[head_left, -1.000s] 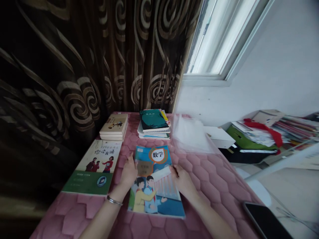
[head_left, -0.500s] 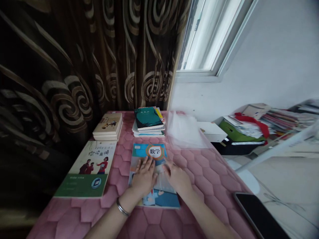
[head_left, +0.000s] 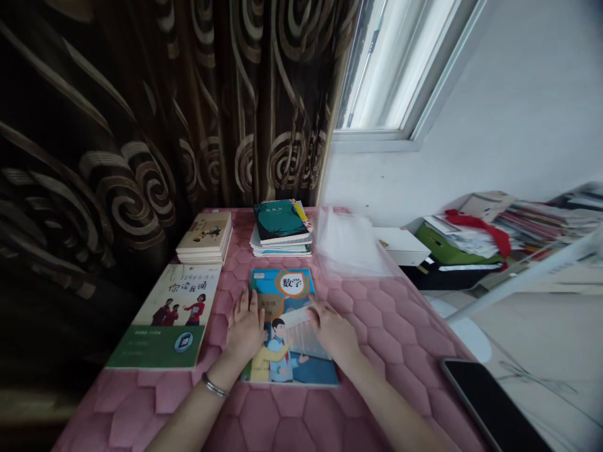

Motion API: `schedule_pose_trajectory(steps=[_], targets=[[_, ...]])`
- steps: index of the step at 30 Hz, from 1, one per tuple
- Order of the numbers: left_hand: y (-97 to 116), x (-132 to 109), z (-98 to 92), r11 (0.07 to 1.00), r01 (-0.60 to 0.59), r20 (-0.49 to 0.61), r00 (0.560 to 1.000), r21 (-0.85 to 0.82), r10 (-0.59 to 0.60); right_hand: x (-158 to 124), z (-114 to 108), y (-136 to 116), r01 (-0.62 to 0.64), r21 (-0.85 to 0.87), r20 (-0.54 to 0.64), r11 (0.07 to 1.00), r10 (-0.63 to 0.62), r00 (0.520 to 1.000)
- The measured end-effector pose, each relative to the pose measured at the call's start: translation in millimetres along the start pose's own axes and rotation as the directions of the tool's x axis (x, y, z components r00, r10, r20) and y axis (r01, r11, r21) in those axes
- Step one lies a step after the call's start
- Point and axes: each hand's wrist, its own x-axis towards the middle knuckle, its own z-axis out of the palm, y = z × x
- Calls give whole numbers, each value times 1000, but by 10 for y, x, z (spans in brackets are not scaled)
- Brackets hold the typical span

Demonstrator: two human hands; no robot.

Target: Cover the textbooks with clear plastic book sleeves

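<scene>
A blue mathematics textbook (head_left: 282, 351) with a cartoon cover lies flat on the pink quilted tabletop (head_left: 282, 417). Along its left edge rests my left hand (head_left: 245, 326), fingers stretched out, partly on the cover and partly beside it. My right hand (head_left: 333, 331) lies over the book's right edge, palm down with its fingers extended and the thumb on the cover. Neither hand grips anything. A silver bangle (head_left: 215, 385) circles my left wrist.
To the left lies a green and white book (head_left: 160, 345), with a stack of tan books (head_left: 205, 237) behind it. A pile topped by a dark teal book (head_left: 281, 221) stands at the back. Clear plastic sleeves (head_left: 351, 245) and a white box (head_left: 400, 246) lie right; a phone (head_left: 490, 405) is near front right.
My left hand has slid left from the middle of the cover to the book's left edge, uncovering the cartoon figures. The right hand has barely moved.
</scene>
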Motion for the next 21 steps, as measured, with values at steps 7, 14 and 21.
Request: schedule_pose_trajectory(steps=[7, 14, 21], targets=[[60, 163, -60, 948, 255, 6, 966, -190, -259, 141, 37, 137, -1, 399, 32, 917, -13, 999], [-163, 394, -125, 826, 341, 234, 937, -449, -260, 181, 103, 182, -16, 723, 58, 690, -38, 998], [-331, 457, -257, 635, 357, 290, 933, -685, -212, 200, -286, 85, -293, 927, 328, 234, -127, 936]])
